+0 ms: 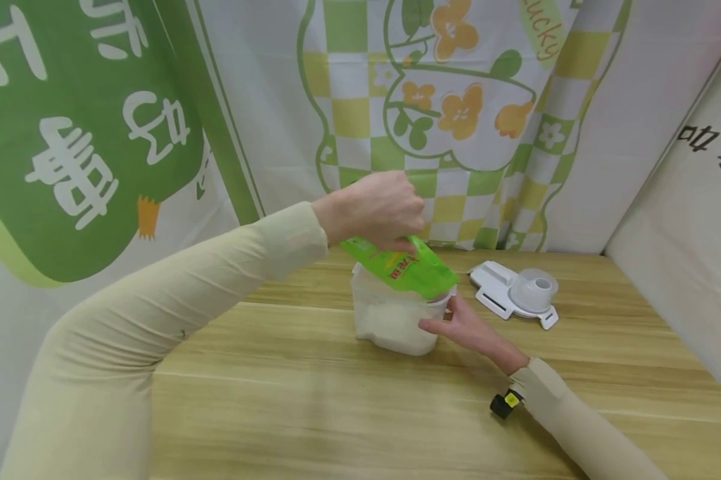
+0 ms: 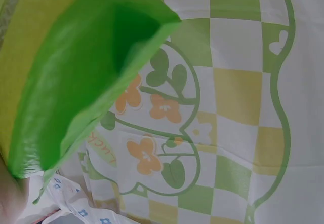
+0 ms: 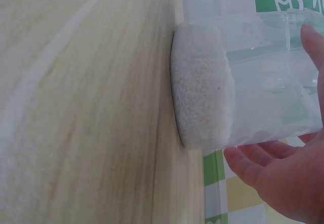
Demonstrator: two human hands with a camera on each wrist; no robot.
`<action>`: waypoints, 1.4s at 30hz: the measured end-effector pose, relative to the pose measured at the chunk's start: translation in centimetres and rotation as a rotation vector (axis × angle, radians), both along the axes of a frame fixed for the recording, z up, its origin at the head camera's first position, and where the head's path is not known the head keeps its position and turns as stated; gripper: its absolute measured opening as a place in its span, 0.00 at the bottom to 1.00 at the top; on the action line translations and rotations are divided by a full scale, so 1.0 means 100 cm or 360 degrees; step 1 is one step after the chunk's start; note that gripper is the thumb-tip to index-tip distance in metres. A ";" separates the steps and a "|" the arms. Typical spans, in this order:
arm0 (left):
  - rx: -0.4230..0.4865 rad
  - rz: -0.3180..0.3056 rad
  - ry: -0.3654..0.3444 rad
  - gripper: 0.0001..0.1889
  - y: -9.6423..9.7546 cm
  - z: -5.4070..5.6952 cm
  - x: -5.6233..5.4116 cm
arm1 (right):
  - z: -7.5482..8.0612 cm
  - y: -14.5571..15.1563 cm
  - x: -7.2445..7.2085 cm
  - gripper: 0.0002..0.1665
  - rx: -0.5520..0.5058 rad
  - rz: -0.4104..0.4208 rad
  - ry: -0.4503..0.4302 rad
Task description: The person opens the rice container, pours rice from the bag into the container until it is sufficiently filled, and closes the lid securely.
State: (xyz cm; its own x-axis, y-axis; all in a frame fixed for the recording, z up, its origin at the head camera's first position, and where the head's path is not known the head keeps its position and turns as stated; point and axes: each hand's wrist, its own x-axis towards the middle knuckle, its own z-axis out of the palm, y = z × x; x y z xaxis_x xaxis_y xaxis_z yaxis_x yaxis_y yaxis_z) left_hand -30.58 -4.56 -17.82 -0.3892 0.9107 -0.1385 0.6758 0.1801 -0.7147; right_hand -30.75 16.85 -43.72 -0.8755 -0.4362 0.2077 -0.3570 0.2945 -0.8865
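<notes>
My left hand [image 1: 379,208] grips a bright green plastic bag [image 1: 423,272] from above, tipped with its lower end at the mouth of a clear storage container [image 1: 366,293]. In the left wrist view the green bag [image 2: 76,77] fills the upper left, its edge pinched by fingers at the lower left. White rice grains [image 3: 200,82] fill the bottom part of the container, which stands upright on the table. My right hand [image 1: 465,325] holds the container's right side near the rim, thumb on one side and fingers on the other in the right wrist view.
A white lid [image 1: 492,283] with a clear measuring cup [image 1: 534,291] on it lies on the wooden table [image 1: 246,400], right of the container. A checkered, flowered curtain [image 1: 348,120] hangs behind, and a green printed cloth [image 1: 174,40] is at the left.
</notes>
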 end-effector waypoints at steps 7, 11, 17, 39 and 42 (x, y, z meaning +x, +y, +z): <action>0.0139 -0.0001 -0.0030 0.27 -0.007 -0.008 -0.006 | -0.002 0.000 0.000 0.43 -0.0002 -0.0024 -0.0045; 0.0205 0.0006 -0.0020 0.25 -0.016 -0.011 -0.007 | -0.003 0.000 0.000 0.42 -0.0015 -0.0027 -0.0062; 0.0287 0.0118 -0.0034 0.25 -0.036 -0.015 -0.007 | -0.002 0.000 -0.001 0.46 0.0014 -0.0060 -0.0034; 0.1035 -0.0197 0.0111 0.13 -0.086 -0.077 -0.014 | -0.002 0.000 -0.001 0.52 -0.0063 0.0001 -0.0023; 0.1142 -0.0165 0.0056 0.12 -0.091 -0.087 -0.016 | -0.002 0.001 0.000 0.52 -0.0069 0.0005 -0.0027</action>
